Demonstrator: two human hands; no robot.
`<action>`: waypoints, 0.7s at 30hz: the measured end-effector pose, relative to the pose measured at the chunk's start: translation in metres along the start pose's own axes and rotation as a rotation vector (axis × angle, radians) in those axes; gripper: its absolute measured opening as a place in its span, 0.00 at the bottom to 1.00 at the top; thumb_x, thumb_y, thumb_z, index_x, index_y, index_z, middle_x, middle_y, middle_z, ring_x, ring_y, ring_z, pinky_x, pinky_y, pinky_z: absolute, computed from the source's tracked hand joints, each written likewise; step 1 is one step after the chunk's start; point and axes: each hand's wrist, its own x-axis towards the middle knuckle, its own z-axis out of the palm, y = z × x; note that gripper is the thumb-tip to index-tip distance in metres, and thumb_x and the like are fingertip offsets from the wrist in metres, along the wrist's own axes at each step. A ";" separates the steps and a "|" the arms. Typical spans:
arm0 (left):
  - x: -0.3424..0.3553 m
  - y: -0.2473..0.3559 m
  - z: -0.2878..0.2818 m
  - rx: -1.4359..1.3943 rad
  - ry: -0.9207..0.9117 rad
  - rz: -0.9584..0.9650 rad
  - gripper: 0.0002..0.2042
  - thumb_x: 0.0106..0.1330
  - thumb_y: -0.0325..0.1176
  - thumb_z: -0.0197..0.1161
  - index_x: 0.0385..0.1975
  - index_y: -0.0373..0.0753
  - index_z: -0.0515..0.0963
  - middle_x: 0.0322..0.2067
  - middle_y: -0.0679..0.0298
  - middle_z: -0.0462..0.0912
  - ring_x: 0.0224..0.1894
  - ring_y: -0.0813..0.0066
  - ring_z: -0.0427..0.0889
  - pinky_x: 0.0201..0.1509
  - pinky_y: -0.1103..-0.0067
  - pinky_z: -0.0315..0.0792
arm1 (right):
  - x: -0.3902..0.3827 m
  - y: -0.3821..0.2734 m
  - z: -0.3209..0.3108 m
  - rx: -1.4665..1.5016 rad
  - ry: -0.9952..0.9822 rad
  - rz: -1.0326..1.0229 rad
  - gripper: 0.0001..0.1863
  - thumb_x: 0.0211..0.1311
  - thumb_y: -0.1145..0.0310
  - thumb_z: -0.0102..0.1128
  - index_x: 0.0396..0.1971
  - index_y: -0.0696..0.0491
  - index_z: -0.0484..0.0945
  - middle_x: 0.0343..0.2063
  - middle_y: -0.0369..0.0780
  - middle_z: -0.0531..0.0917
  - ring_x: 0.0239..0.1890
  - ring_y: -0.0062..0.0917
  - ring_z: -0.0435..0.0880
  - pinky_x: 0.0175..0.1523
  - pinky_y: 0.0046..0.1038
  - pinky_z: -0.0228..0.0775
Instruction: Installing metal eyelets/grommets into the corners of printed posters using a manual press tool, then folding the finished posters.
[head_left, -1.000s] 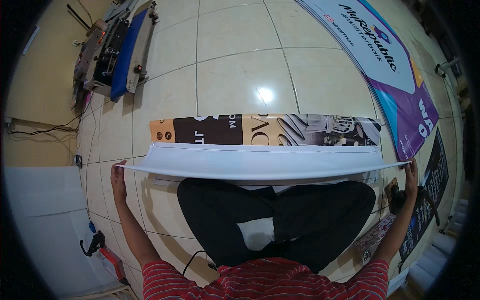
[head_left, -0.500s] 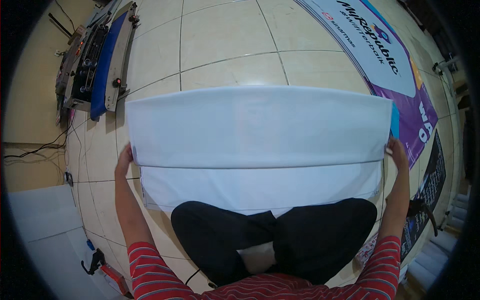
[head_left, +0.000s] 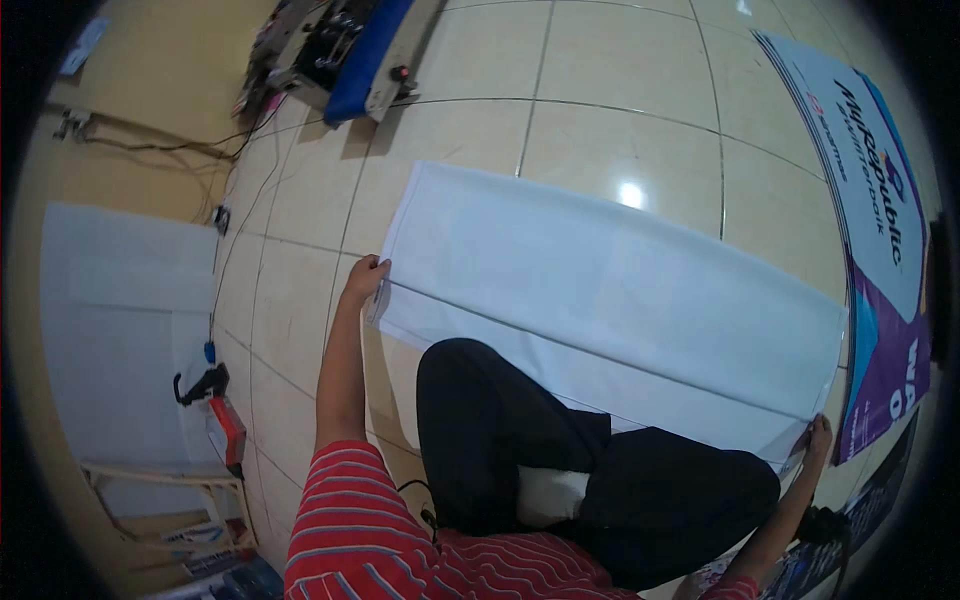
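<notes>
White sheet (head_left: 610,270), folded: lay on the tiled floor (head_left: 640,150), far side of the dark trousers (head_left: 465,425). Left hand (head_left: 366,280): fingers pinched its left edge near the crease. Right hand (head_left: 818,438): fingers pinched its right edge. Risk, we judged: uneven pulling could have skewed the fold.

You wear a red shirt (head_left: 530,560) crossed by thin, pale grey stripes, its cloth lying in wavy creases over your front. The left sleeve (head_left: 350,510) and the right sleeve (head_left: 738,590) are short and striped to match, so your 2 forearms, left hand (head_left: 368,276) and right hand (head_left: 820,436) are bare. Your trousers (head_left: 475,430) are black, plain and loosely cut, with soft folds.
</notes>
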 end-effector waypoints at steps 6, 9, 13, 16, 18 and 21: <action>-0.038 0.056 -0.047 -0.227 -0.186 -0.206 0.14 0.58 0.39 0.59 0.30 0.31 0.76 0.24 0.60 0.78 0.21 0.74 0.76 0.24 0.80 0.70 | 0.000 -0.033 -0.068 0.438 -0.032 -0.207 0.14 0.62 0.57 0.50 0.34 0.53 0.75 0.18 0.30 0.68 0.18 0.14 0.63 0.26 0.19 0.59; -0.059 0.145 -0.095 -0.257 0.104 -0.003 0.11 0.55 0.37 0.63 0.25 0.34 0.77 0.20 0.65 0.76 0.18 0.79 0.70 0.20 0.84 0.65 | -0.032 -0.130 -0.088 0.078 0.137 -0.452 0.13 0.62 0.61 0.50 0.30 0.56 0.75 0.22 0.32 0.72 0.21 0.16 0.67 0.28 0.21 0.62; 0.003 0.202 -0.134 -0.470 0.189 0.017 0.09 0.53 0.36 0.61 0.20 0.37 0.76 0.16 0.66 0.74 0.15 0.80 0.70 0.17 0.86 0.63 | 0.016 -0.209 -0.099 0.143 -0.477 -0.818 0.09 0.50 0.69 0.57 0.32 0.55 0.75 0.28 0.46 0.80 0.29 0.35 0.79 0.36 0.35 0.70; 0.066 0.257 -0.159 -0.549 0.258 0.080 0.04 0.52 0.30 0.57 0.20 0.38 0.74 0.15 0.65 0.72 0.13 0.79 0.68 0.15 0.84 0.62 | 0.064 -0.280 -0.096 0.768 0.328 -0.262 0.08 0.54 0.67 0.59 0.26 0.56 0.73 0.21 0.36 0.77 0.25 0.26 0.79 0.25 0.26 0.69; 0.083 0.302 -0.224 -0.921 0.179 0.209 0.04 0.53 0.30 0.55 0.20 0.39 0.74 0.15 0.67 0.72 0.12 0.81 0.67 0.15 0.84 0.59 | 0.052 -0.335 -0.127 1.012 0.406 -0.390 0.06 0.52 0.70 0.56 0.25 0.57 0.71 0.14 0.37 0.73 0.14 0.23 0.72 0.18 0.24 0.64; 0.040 0.365 -0.214 -0.921 0.346 0.378 0.07 0.54 0.35 0.62 0.26 0.38 0.75 0.20 0.68 0.74 0.17 0.81 0.70 0.17 0.83 0.61 | 0.000 -0.351 -0.230 0.787 0.477 -0.598 0.08 0.54 0.67 0.57 0.22 0.54 0.74 0.18 0.35 0.75 0.15 0.19 0.72 0.19 0.22 0.62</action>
